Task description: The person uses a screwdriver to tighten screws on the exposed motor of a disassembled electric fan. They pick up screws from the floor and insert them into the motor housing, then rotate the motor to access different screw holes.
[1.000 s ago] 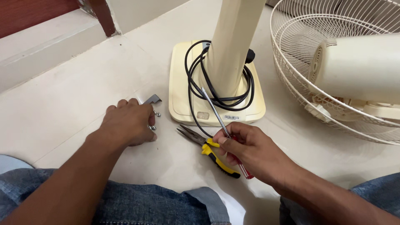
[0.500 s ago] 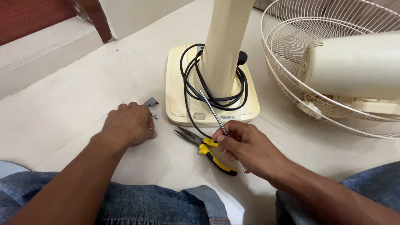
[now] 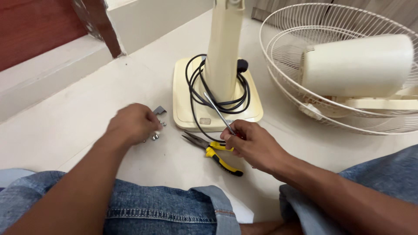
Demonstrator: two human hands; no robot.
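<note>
Grip: screwdriver [image 3: 217, 114] is clasped in right hand [image 3: 254, 146]; left hand [image 3: 133, 124] is closed over small screws [image 3: 155, 135] on floor [image 3: 87, 109].
Progress: fan head [image 3: 355, 65] is judged detached from stand [image 3: 224, 52]; reassembly is left.

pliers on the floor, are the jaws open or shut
Shut, as far as shows: the pliers lie flat on the floor, tips together in one point, yellow handles partly under the right hand.

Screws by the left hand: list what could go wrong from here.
1. The screws lie loose on the bare floor under the left hand; a careless sweep could scatter them.
2. The right hand holds a screwdriver whose tip points at the coiled cord on the fan base; it might nick the cord.
3. The pliers lie right beside the right hand and could get knocked.
</note>
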